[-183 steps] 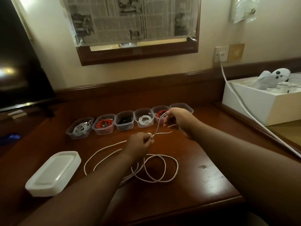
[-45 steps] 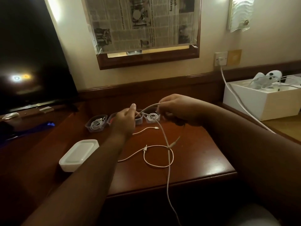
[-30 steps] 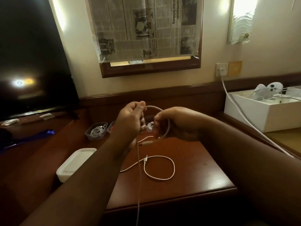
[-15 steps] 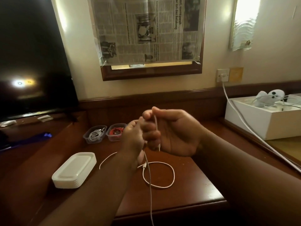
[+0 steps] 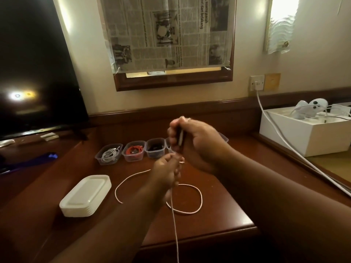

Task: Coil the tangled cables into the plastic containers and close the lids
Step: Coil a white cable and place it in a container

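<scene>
- Right hand (image 5: 197, 143) is curled around a small coil of white cable (image 5: 181, 137), held in the air above the row of containers (image 5: 133, 151).
- Left hand (image 5: 167, 170) sits just below it and pinches the same cable. The free tail (image 5: 174, 230) hangs down past the front edge of the worktop (image 5: 224, 215).
- A second white cable (image 5: 190, 209) lies loose on the worktop, nearer the person than the containers, in one open loop with a stray end.
- Containers visible: white cable, red cable, dark cable, all open. Further ones sit behind the hands (contents hidden).
- Lid stack (image 5: 85, 194) is left of the loose loop, untouched. No lid is on yet.
- Risk: the hanging tail could catch on the worktop edge or snag the loose loop as it's wound, dragging that loop off the worktop.
- Risk: the coil is held only by curled fingers. If the grip eases during transfer it will likely spring open and not fit the container, and then the lid won't seat.
- Risk: the hands are working right over the row, so a low pass could knock a container.
- Readable text: newspaper (image 5: 165, 33) on the wall above the containers, rotated headline reading roughly "suami parah ... lari dari belakang". The rest is too small to read. No brands visible.
</scene>
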`<state>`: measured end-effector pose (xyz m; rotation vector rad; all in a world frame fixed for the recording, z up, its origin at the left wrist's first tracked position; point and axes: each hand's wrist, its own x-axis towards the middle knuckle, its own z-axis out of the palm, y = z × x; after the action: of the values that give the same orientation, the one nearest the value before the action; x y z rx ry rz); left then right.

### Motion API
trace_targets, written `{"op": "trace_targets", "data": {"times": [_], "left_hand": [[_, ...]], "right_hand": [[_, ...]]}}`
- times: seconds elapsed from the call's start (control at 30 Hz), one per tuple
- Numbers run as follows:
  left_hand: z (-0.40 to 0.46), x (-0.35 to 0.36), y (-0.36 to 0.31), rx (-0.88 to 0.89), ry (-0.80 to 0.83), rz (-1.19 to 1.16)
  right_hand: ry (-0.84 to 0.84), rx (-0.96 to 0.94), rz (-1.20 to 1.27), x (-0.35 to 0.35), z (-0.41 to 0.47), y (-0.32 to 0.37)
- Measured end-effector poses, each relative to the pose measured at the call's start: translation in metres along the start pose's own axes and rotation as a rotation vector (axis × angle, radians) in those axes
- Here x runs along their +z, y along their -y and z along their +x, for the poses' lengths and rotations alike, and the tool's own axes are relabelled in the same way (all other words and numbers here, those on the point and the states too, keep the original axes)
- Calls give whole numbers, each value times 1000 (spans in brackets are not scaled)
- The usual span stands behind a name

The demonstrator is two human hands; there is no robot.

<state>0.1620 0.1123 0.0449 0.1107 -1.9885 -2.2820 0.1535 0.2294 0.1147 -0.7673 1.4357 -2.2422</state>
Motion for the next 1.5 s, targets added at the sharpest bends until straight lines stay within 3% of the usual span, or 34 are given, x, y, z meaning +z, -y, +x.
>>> {"op": "trace_targets", "data": {"times": [0.07, 0.13, 0.2, 0.3, 0.37, 0.43, 0.53, 0.63, 0.73, 0.83, 0.97, 1.07, 1.13, 1.2, 1.27, 1.3, 1.4, 1.5], "left_hand": [[-16, 3, -2, 1, 134, 112], [-23, 0, -10, 31, 202, 191], [-23, -8, -17, 91, 227, 368], [-17, -24, -23, 327, 160, 723], [-15, -32, -29, 478, 84, 796], [-14, -36, -34, 500, 71, 689], [-6, -42, -38, 333, 97, 329], [-1, -45, -32, 236, 113, 45], [-3, -38, -22, 157, 143, -179], [-12, -24, -14, 61, 219, -329], [-24, -8, -12, 27, 111, -266], [-29, -9, -10, 26, 132, -115], [-33, -14, -11, 38, 170, 68], [-35, -19, -14, 83, 187, 337], [-35, -24, -19, 199, 172, 587], [-34, -27, -24, 303, 157, 689], [-33, -31, -36, 573, 108, 843], [-28, -32, -39, 669, 14, 792]], "right_hand": [[-119, -229, -415, -15, 6, 4], [-164, -394, -1043, -28, 9, 8], [-73, -327, -1547, -35, 9, 8], [35, -176, -1867, -42, 5, -6], [20, -97, -1826, -42, 2, -19], [-32, -30, -1618, -35, 2, -27], [22, 165, -1096, -25, 1, -25], [259, 383, -435, -24, -1, -20], [450, 384, 83, -24, 1, -20], [464, 293, 324, -20, 1, -18], [382, 160, 309, -15, -4, -16], [209, -56, 169, -16, -4, -12], [23, -274, -253, -21, -1, -9], [-148, -490, -935, -27, 1, -7], [-127, -455, -1459, -30, 3, -11], [-96, -386, -1584, -30, 3, -14], [-10, -301, -1608, -29, 1, -27], [30, -172, -1363, -22, -2, -37]]}}
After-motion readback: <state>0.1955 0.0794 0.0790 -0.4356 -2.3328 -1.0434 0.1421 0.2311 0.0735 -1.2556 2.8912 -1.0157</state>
